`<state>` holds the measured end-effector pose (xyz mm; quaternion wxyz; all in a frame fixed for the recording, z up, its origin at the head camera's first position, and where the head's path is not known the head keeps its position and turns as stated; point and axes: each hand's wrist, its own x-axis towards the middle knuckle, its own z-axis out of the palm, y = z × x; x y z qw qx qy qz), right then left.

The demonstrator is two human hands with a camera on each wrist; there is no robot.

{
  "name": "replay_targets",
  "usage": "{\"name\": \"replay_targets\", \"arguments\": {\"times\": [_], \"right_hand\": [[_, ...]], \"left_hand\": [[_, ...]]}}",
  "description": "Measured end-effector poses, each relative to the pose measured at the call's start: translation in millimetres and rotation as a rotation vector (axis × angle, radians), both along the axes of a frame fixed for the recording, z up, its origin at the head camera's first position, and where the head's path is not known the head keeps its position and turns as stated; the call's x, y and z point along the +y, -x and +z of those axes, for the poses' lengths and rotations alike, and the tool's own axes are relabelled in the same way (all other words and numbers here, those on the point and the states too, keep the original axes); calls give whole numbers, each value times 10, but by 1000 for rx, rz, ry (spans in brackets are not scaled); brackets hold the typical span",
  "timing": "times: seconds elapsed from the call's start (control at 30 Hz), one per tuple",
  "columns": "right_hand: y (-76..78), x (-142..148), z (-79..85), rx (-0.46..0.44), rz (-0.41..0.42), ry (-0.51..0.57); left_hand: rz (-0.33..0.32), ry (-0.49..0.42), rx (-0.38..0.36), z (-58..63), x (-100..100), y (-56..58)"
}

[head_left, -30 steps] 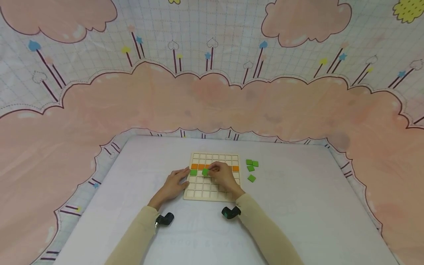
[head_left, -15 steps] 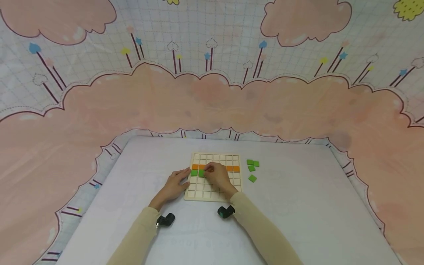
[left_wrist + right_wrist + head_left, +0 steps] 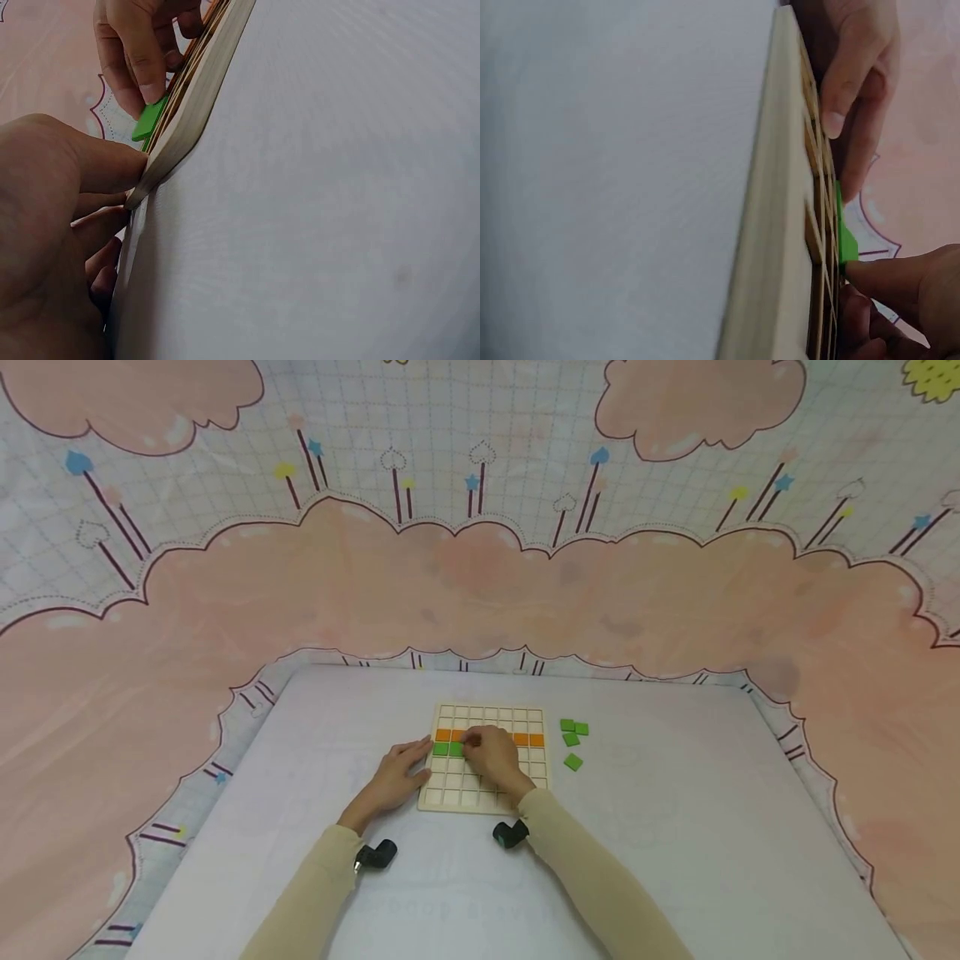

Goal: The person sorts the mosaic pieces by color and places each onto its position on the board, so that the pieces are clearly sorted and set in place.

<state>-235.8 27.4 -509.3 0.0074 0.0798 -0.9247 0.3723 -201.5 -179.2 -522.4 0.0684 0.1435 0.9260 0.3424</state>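
A square wooden grid board (image 3: pixel 453 782) lies on the white table, with a row of orange tiles (image 3: pixel 528 740) in its cells, partly covered by my right hand. Below that row, at the left, one green tile (image 3: pixel 440 749) sits in a cell. My right hand (image 3: pixel 495 758) pinches a second green tile (image 3: pixel 456 749) (image 3: pixel 150 120) just right of it; the right wrist view shows this tile tilted at the cells. My left hand (image 3: pixel 396 778) touches the board's left edge, fingers extended and thumb apart. Its fingertips meet the rim in the left wrist view.
Right of the board lie several loose green tiles (image 3: pixel 572 740). A patterned cloth (image 3: pixel 480 597) with clouds hangs behind the table (image 3: pixel 675 793) and around its sides. A small black wrist camera (image 3: pixel 377 855) sticks out from each sleeve.
My right hand has moved left with the green tile, bringing it down beside the first green one. My left hand has stayed at the board's edge.
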Motion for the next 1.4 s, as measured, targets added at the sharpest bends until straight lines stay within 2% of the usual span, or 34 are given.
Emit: {"name": "replay_targets", "arguments": {"times": [0.17,0.33,0.5,0.77,0.97,1.4], "right_hand": [[-12,10,18,9,16,-38],[-20,34,50,-16,19,18],[-52,91,100,-42,57,79],[-166,185,322,-53,104,182],[-248,244,453,-66,117,205],[-315,426,492,-23,197,256]], "left_hand": [[-1,2,0,15,12,-1],[1,2,-5,30,23,2],[5,6,-13,46,26,-1],[22,8,-25,50,21,0],[22,5,-30,36,12,-5],[13,2,-20,24,0,-18]]}}
